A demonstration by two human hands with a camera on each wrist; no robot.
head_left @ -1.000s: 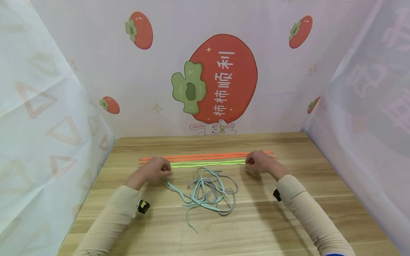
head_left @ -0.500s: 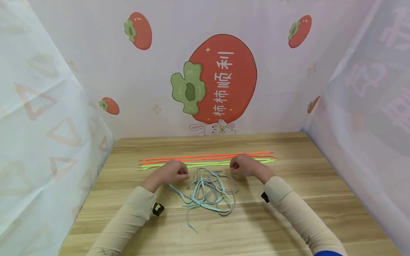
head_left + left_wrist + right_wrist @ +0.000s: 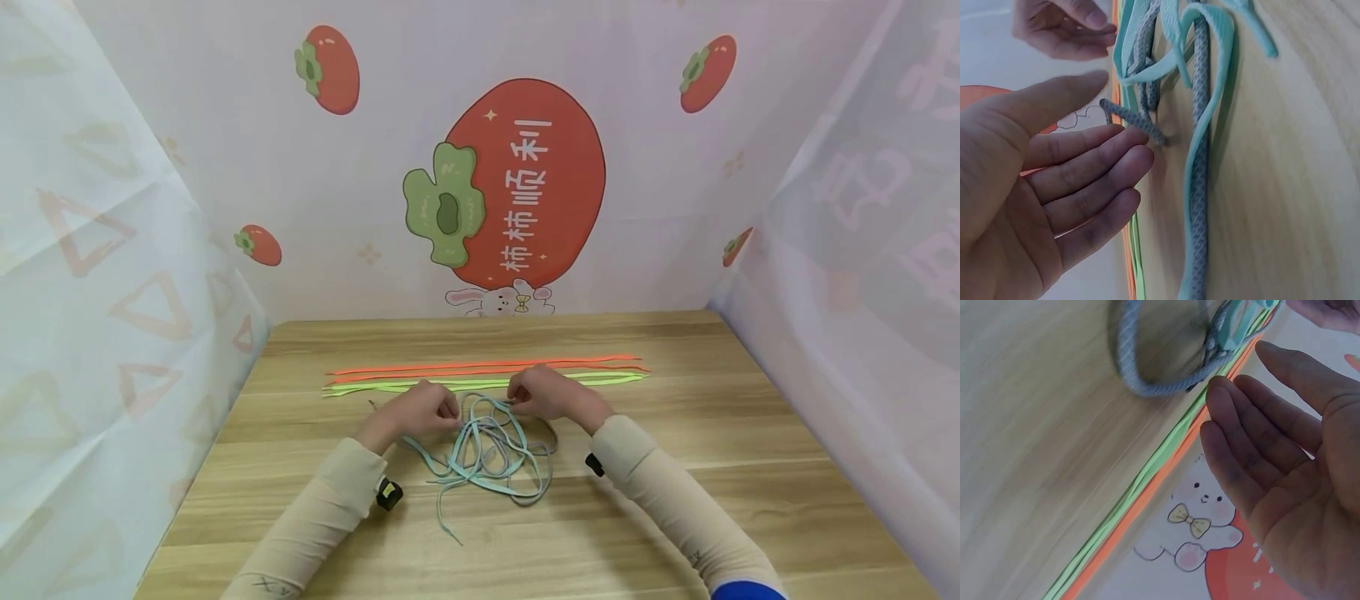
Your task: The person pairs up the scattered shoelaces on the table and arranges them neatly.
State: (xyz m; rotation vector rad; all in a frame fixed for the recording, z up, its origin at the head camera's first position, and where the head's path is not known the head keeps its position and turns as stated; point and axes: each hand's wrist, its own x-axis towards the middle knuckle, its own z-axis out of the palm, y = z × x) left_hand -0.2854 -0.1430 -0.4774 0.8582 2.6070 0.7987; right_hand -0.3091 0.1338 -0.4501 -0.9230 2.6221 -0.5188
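Note:
A loose tangle of mint-green shoelace [image 3: 491, 487] and grey shoelace [image 3: 542, 497] lies on the wooden table. At its left upper side is my left hand [image 3: 422, 410]. In the left wrist view, a grey lace end [image 3: 1132, 119] sits by the thumb and index fingertips, which stand apart. My right hand [image 3: 551, 393] is over the tangle's upper right edge. The right wrist view shows its fingers [image 3: 1260, 434] loosely bent and its thumb apart, with the grey lace close beyond the fingertips.
Orange laces [image 3: 480, 367] and yellow-green laces [image 3: 607, 380] lie stretched side by side behind the tangle, partly hidden by the hands. A printed backdrop [image 3: 652, 208] rises at the table's [image 3: 675, 500] far edge, with patterned sheets at both sides.
Both hands have come inward from near the ends of the straight laces to the tangle, left hand moving right, right hand moving left. The yellow-green laces stay laid out.

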